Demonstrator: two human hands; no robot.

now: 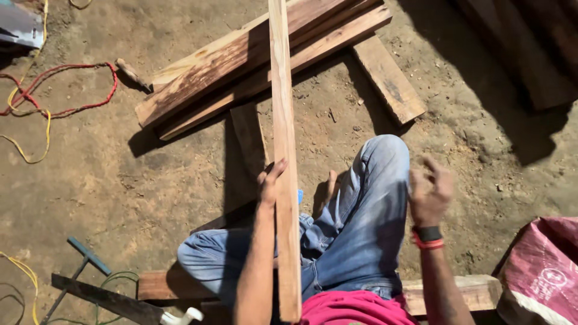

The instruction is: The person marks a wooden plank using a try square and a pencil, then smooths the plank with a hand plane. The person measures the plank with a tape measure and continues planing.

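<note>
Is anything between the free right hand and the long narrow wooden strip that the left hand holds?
Only the person's raised knee in blue jeans lies between the right hand and the long narrow wooden strip. The left hand already grips the strip's edge.

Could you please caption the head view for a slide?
Seated on dirt ground, left hand steadies a long wooden strip; right hand hovers free.

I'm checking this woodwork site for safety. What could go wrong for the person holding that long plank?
1. Only the left hand steadies the long plank; the right hand is off it, so it may tip or slide.
2. The bare foot lies beside the plank, so it could be struck.
3. Red and yellow wires on the ground could trip someone.
</note>
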